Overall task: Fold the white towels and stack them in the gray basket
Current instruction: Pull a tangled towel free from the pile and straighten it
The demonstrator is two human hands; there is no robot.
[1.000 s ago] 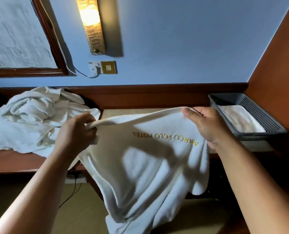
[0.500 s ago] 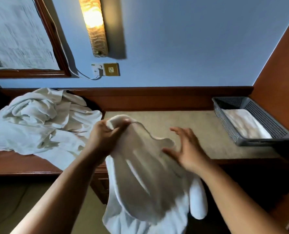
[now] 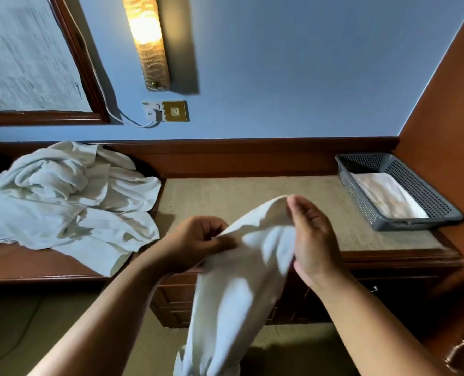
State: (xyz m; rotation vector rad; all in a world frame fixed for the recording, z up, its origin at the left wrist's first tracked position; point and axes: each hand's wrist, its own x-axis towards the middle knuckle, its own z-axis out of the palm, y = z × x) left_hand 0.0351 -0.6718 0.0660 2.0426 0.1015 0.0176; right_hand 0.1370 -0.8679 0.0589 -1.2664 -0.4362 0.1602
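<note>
A: Where's your towel (image 3: 233,289)?
B: Hanging before the table (image 3: 225,196); your left hand (image 3: 198,242) pinches its top edge, your right hand (image 3: 311,237) grips the raised fold.
A: The gray basket (image 3: 426,204)?
B: Far right, one folded towel (image 3: 388,198) inside.

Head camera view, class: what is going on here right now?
A person is folding a white towel, held up in front of the counter. The left hand pinches its top edge while the right hand grips the raised corner; the rest hangs down. A heap of unfolded towels lies to the left. The gray basket on the right already holds one folded towel.
</note>
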